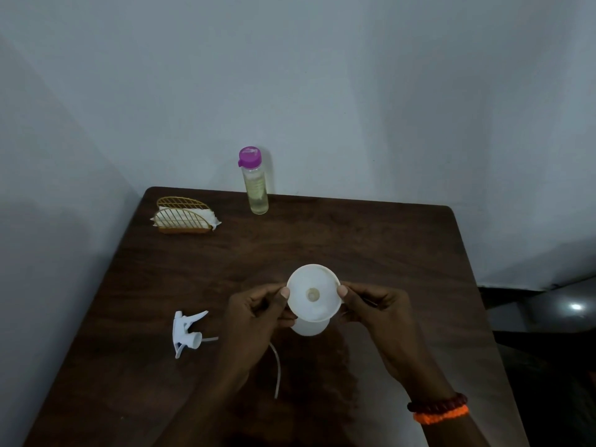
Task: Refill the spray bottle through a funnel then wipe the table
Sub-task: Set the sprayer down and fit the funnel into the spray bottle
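Sprayer head (187, 332) off, lying nr tabletop's (387, 253) left edge. Both hands, left (258, 309) & right (375, 306), pinch funnel (313, 293) rim, seating it on spray bottle (309, 327) mid-tabletop. Refill bottle (255, 182) capped at far edge; pouring, wiping w/ napkins (206, 217) left.

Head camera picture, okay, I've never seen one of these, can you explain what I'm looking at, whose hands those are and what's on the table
There is no machine here. One wide-angle camera sits on a person's head and looks forward and down, so the two hands are that person's own.

The left hand and right hand each pinch the rim of a white funnel, which sits on a white spray bottle seen from above.

On the brown table lie:
- the bottle's trigger head, taken off, left of the hands, with its thin tube running under the left arm;
- a clear refill bottle with a purple cap, upright at the far edge, holding pale liquid;
- a gold wire holder with white napkins, far left.

The right wrist wears bead bracelets.
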{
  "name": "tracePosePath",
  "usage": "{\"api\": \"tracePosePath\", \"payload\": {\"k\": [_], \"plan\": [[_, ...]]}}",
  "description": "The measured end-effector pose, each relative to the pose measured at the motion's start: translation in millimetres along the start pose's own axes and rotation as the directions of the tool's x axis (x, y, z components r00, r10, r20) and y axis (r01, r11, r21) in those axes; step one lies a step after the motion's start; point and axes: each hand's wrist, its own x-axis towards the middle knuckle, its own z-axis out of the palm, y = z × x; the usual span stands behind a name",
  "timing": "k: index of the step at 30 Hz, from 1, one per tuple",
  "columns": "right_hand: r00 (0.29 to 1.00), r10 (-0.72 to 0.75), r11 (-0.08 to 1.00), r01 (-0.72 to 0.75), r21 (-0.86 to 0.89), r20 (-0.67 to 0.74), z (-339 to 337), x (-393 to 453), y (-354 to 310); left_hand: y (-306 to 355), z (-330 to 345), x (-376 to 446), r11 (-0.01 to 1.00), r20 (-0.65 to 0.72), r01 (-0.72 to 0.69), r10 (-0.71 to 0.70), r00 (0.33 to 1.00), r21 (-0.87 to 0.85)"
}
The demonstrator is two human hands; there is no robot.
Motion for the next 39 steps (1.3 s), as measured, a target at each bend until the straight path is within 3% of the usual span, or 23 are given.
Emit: {"api": "tracePosePath", "payload": {"k": [12,24,39], "plan": [[0.998,0.042,0.999,-0.041,-0.017,0.051,-3.9,-2.9,8.2,-6.5,-1.7,-3.4,0.992,0.039,0.068,-0.064,0.997,-0.104],[0.992,0.127,0.991,-0.128,-0.034,-0.014,1.4,1.1,16.9,-14.5,0.0,0.8,0.984,0.031,0.149,-0.146,0.989,-0.093],[0.985,0.174,0.978,-0.171,-0.119,0.014,-3.4,1.2,16.0,-19.6,1.1,1.9,0.975,0.024,0.209,-0.208,0.978,-0.075]]}}
